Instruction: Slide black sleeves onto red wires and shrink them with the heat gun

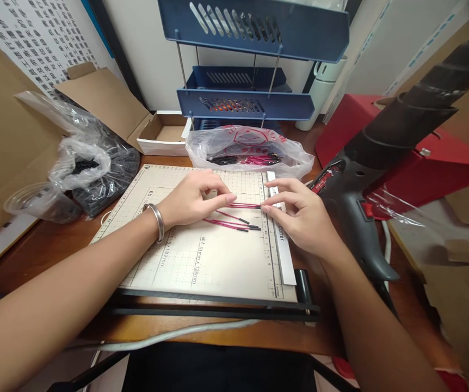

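My left hand (196, 198), with a metal bangle (155, 222) at the wrist, is closed over thin red wires. Its thumb and fingers press on a pair of the red wires (242, 205) stretching to the right. At their black-tipped ends, my right hand (306, 218) pinches with thumb and forefinger. More red wires with black ends (228, 224) lie just below, fanned out from under my left palm. Everything rests over a cream paper-cutter board (226, 267) with printed grid lines and size marks. A white strip (285, 256) runs along its right edge, beneath my right hand.
Behind the board sits a plastic bag (214, 142) of red and black wires, below a blue tiered rack (245, 103). A heat gun (365, 190) stands close at right by a red box (434, 169). Left are a bag of black pieces (108, 169) and an open carton (163, 144).
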